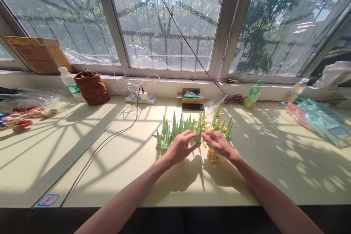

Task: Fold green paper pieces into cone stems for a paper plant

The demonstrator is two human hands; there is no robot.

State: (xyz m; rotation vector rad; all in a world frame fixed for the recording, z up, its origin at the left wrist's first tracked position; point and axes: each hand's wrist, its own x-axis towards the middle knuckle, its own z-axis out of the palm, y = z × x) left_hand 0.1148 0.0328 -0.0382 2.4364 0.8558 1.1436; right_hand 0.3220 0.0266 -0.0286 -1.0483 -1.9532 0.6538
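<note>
Between the fingers of my left hand (181,147) is a green pointed cone piece (199,137), held upright. Close to its right side, my right hand (218,142) has its thumb and fingertips pinched together; whatever they hold is too small to make out. Behind the hands stand several similar green cones (174,124) in a cluster on the table. Another group of green cones (228,128) stands to the right, with small yellow pieces among them. A little heap of yellow pieces (212,155) lies just below my right hand.
A small open cardboard box (191,97) and a dark phone (192,107) lie behind the cones. Toward the window are a power strip (140,98), a brown bag (92,87) and a green bottle (253,94). Plastic bags (320,117) lie right; a cable (109,137) crosses the table left.
</note>
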